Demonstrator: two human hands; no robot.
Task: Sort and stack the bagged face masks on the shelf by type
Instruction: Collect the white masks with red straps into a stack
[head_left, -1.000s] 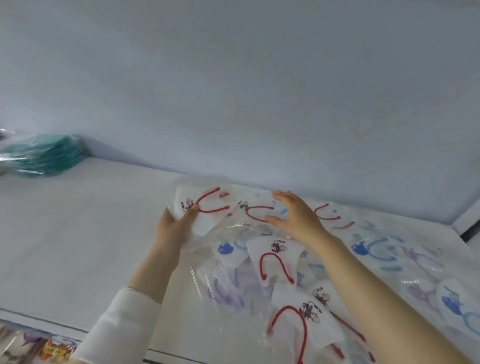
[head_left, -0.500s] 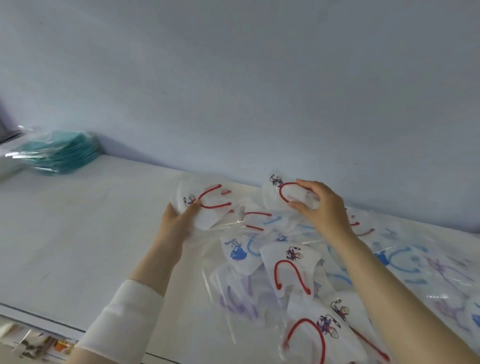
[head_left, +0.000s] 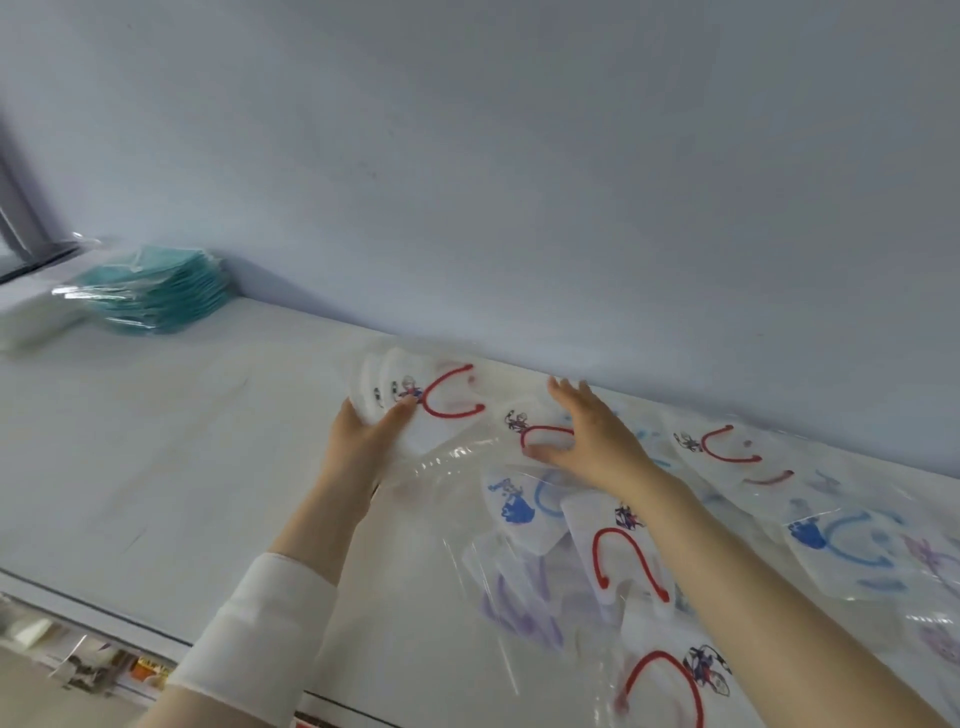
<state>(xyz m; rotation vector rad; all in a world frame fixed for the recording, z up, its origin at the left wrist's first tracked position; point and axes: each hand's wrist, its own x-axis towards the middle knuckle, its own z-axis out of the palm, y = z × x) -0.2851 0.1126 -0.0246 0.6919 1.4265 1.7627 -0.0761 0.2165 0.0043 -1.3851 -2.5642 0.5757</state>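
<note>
Hands over bagged masks: left (head_left: 371, 431) gripping red-strapped stack (head_left: 410, 400), right (head_left: 592, 441) splayed flat.

A plain pale blue-grey wall (head_left: 519, 156) fills the upper view, evenly and softly lit. Below it runs a white shelf (head_left: 156, 441), its front edge (head_left: 104, 618) crossing the lower left. A grey frame (head_left: 15, 208) stands at far left.

right hand (head_left: 592, 441) released red-strap mask (head_left: 535, 423), now spread flat
</note>
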